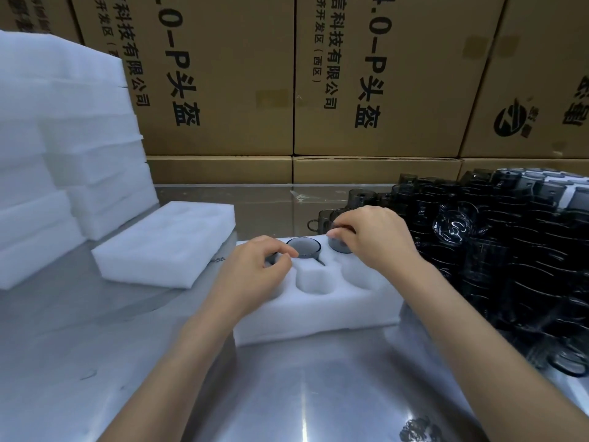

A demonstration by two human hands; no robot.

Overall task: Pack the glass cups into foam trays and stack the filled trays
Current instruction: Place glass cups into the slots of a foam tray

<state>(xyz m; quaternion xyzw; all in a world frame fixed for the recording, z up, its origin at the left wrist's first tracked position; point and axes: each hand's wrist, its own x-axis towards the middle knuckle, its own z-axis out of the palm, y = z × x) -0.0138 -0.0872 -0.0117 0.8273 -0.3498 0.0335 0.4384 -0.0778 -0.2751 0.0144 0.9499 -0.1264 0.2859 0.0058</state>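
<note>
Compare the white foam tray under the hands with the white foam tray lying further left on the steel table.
The white foam tray under the hands holds smoky glass cups in its back pockets; the white foam tray to the left shows no cups. Both hands, left hand and right hand, work at the near tray; nothing touches the left one. The left tray sits angled. Both rest on the steel table.

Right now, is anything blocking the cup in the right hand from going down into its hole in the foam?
Nothing visible does. The right hand holds the cup at the tray's far right pocket, already partly in. The middle cup sits apart in its own pocket.
</note>
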